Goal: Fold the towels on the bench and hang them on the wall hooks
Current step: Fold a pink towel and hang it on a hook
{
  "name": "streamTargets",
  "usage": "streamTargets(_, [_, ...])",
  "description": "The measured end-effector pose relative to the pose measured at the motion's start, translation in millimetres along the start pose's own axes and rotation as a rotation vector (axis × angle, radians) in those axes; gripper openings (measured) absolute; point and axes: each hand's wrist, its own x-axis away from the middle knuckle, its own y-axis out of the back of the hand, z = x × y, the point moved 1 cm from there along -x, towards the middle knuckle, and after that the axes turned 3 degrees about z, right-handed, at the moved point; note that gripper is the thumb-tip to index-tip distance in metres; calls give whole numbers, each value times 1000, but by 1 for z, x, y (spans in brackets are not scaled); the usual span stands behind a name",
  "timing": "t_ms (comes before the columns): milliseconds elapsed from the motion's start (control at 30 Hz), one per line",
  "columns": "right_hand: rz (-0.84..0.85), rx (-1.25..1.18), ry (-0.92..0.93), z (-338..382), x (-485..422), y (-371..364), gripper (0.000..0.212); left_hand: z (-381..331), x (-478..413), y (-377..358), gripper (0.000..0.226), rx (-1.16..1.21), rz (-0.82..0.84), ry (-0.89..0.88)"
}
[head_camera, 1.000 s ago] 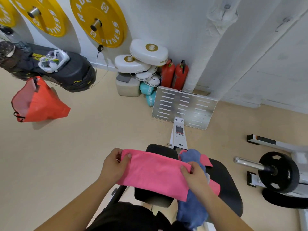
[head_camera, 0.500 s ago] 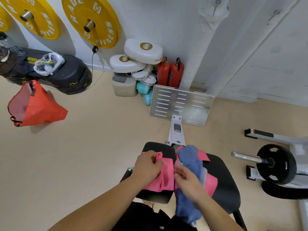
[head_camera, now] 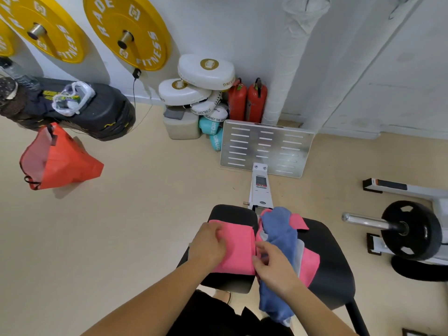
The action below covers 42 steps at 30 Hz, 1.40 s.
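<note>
On the left half of the bench (head_camera: 324, 241), the pink towel (head_camera: 238, 248) that was stretched wide between the hands a second ago now lies doubled into a compact rectangle, so another fold looks done, though hanging it on a hook is still ahead. The left hand (head_camera: 209, 246) grips the towel's left edge with curled fingers, while the right hand (head_camera: 274, 265) pinches its right edge with bent fingers, just beside the blue towel (head_camera: 278, 229) heaped along the bench's middle

pink towel (head_camera: 238, 248): spread → folded in half | left hand (head_camera: 208, 246): moved right
</note>
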Motion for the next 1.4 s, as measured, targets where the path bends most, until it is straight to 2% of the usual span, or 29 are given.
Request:
streamTargets(67, [-28,170,52,7,-6,-4,37,20,1,9,34,20,-37,108])
streamTargets(200, [10,358,46,15,-22,-11,59,32,0,7,34,259,5,253])
streamTargets(367, [65,485,23,17,-34,-19,73,29,0,3,18,516,126,236])
streamTargets(500, [32,602,8,31,-35,-30,83,30,-4,12,17,454,75,175])
streamTargets(600, [-37,622,-1,43,-35,-43,74,22,-2,19,17,374,75,62])
streamTargets(700, [-46,500,-15,36,-39,-46,63,4,0,20,21,215,47,-75])
streamTargets(767, [-75,319,15,25,-39,-38,44,-5,0,13,24,136,40,-129])
streamTargets(833, [-134,117,20,15,-36,-29,13,-11,2,4,27,83,86,-166])
streamTargets(867, [-140,64,8,9,-35,-25,6,-14,4,-1,26,61,112,-192])
streamTargets(967, [-91,63,30,-6,-34,-20,14,-17,6,-11,22,35,174,-234])
streamTargets(1033, [-56,72,51,-11,-35,-20,18,-13,2,-14,29,30,139,-187])
streamTargets(1133, [17,102,32,-13,-34,-18,16,-4,-2,-17,55,-8,41,-66])
streamTargets(1200, [61,129,22,-13,-35,-18,19,1,-4,-23,76,-13,42,14])
streamTargets(1267, [102,168,11,-9,-34,-17,22,3,-7,-29,86,8,60,87])
streamTargets(1400, [167,188,6,11,-26,-8,29,-3,-9,-34,63,7,96,38])
